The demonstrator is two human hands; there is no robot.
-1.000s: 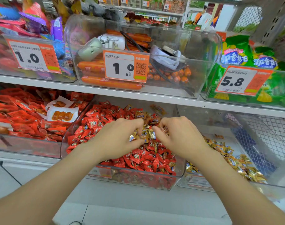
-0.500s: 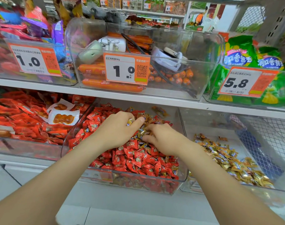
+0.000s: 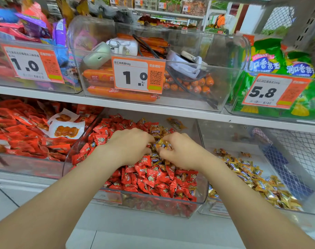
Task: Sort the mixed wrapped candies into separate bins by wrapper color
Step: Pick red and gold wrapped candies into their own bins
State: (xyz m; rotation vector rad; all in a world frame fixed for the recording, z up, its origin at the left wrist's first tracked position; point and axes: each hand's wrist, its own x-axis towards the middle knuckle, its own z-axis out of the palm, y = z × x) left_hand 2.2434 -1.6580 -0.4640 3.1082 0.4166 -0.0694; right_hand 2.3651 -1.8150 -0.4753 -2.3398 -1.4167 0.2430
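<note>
A: Centre of frame. We gather only the gold candies lying on the red candies in the middle bin. Best to pinch shallow, so no red comes along.

B: Noted. Our left hand and right hand meet over that cluster, fingers curled, each pinching gold wrappers. The right bin, lower right, should take them.

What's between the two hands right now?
In the head view, a cluster of gold candies sits between the left hand and right hand, both pinching at it, atop the red candies.
</note>
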